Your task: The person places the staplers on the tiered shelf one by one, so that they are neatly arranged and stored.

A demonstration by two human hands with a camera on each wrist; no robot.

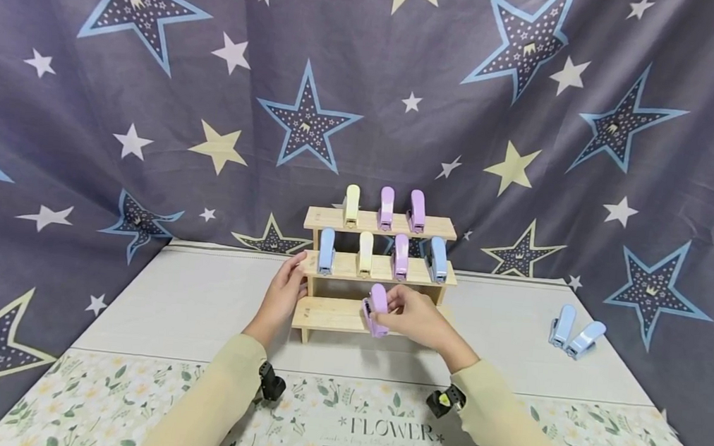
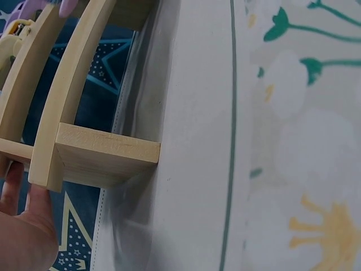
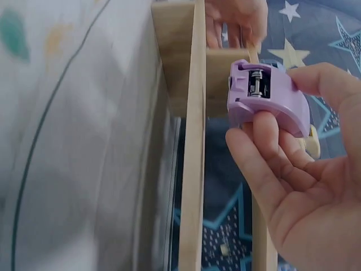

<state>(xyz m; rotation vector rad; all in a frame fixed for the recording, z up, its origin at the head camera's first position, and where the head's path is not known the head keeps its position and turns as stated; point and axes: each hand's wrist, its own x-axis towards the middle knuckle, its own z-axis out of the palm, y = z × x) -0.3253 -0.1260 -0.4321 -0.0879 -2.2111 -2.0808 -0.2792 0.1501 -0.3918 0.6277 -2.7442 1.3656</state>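
Observation:
My right hand (image 1: 420, 318) holds a purple stapler (image 1: 377, 310) upright just over the bottom shelf of a three-tier wooden stand (image 1: 330, 314). In the right wrist view, thumb and fingers pinch the purple stapler (image 3: 269, 96), its metal mechanism facing the camera. My left hand (image 1: 283, 293) rests at the stand's left end, beside the middle shelf, fingers against the wood (image 2: 48, 147). On the middle shelf stand a blue stapler (image 1: 326, 251), a yellow one (image 1: 365, 254), a purple one (image 1: 400, 257) and another blue one (image 1: 437, 259).
The top shelf bears a yellow stapler (image 1: 351, 205) and two purple staplers (image 1: 386, 208). Two light blue staplers (image 1: 562, 326) lie far right on the white table (image 1: 196, 308). A floral cloth (image 1: 125, 401) covers the near edge; a star-patterned curtain (image 1: 371, 61) hangs behind.

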